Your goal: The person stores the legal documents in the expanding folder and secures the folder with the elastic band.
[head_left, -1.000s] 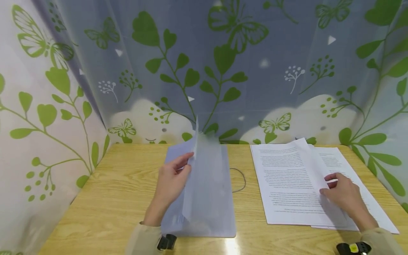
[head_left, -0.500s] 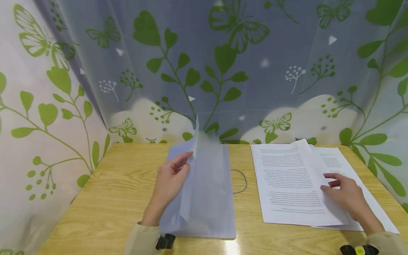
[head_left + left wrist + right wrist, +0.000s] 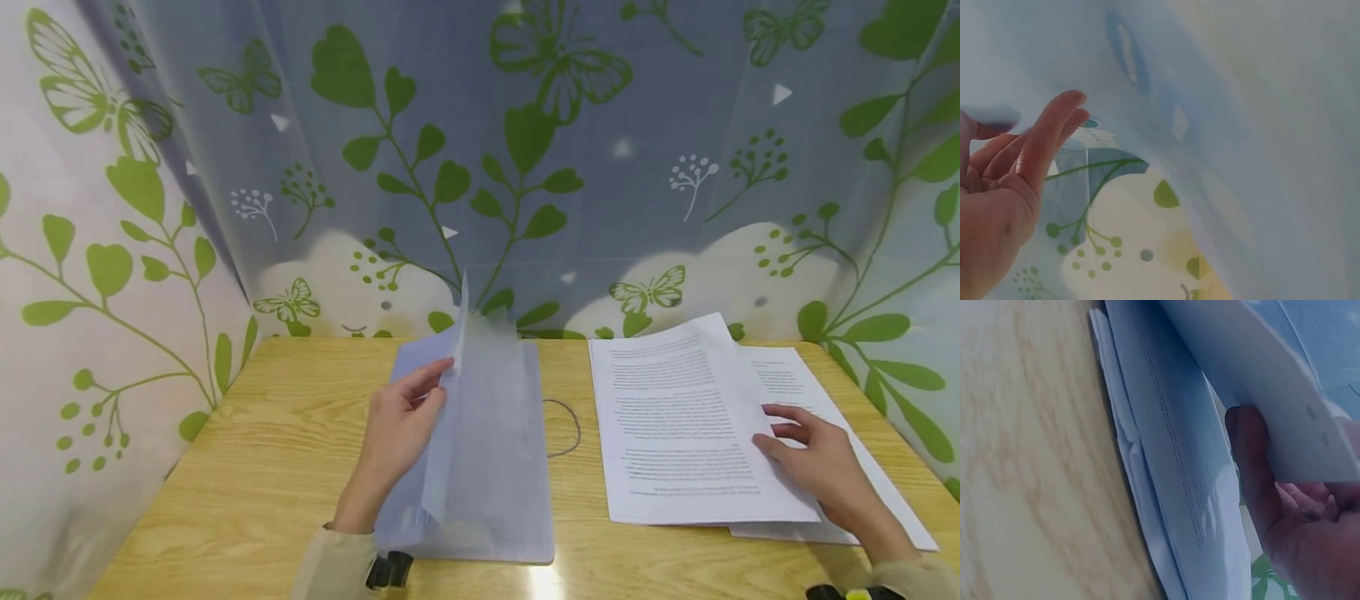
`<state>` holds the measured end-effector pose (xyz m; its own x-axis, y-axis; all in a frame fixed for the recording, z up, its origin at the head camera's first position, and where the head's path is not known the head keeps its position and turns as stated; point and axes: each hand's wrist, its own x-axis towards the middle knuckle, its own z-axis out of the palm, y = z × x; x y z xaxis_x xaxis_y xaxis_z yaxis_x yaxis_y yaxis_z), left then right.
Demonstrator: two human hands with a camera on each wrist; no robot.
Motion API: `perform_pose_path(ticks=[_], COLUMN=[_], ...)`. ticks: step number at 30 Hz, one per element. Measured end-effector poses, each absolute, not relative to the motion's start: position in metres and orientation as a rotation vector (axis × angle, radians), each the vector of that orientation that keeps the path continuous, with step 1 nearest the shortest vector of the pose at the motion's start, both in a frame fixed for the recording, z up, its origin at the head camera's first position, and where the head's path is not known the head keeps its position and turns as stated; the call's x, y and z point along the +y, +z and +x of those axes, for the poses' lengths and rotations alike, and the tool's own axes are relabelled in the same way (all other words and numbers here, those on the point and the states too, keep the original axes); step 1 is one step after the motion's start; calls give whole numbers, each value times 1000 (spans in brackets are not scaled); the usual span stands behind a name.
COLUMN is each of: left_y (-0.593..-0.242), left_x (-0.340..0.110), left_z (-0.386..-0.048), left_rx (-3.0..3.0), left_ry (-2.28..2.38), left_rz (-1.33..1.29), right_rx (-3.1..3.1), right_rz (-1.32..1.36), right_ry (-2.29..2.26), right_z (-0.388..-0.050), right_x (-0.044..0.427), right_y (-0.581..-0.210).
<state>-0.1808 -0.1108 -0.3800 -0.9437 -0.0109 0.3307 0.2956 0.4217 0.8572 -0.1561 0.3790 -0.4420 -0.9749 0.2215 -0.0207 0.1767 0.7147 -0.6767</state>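
head view: left hand [image 3: 401, 429] has fairly straight fingers, not clenched, leaning on the raised flap [image 3: 442, 467] of the clear folder [image 3: 517, 500], probably to keep it from dropping flat. folder lies mid-counter [image 3: 247, 467], loop of cord [image 3: 573, 421] sticking out beside it. right hand [image 3: 821, 454] grasps the top papers [image 3: 667, 425] between thumb and fingers, one side lifted; the bend likely comes from gripping that side only. lower papers [image 3: 776, 371] sit under them on the counter, partly covered.

hard to make out: print too small to read from where i stand; can't count the gripped sheets; left wrist view mostly filled by blurry plastic, thumb hazy; right wrist view hides parts of the other fingers behind paper; right wristband [image 3: 858, 593] cut off at the bottom edge.
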Motion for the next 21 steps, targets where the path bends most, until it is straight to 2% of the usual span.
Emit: perform_pose_path(ticks=[21], left_y=[-378], left_x=[-112], left_z=[-179], left_rx=[-2412], left_ry=[-1531], left_rz=[-218], right_rx=[-2648], right_rz=[-325], right_ry=[1320], right_z=[-151], right_x=[379], right_y=[-448])
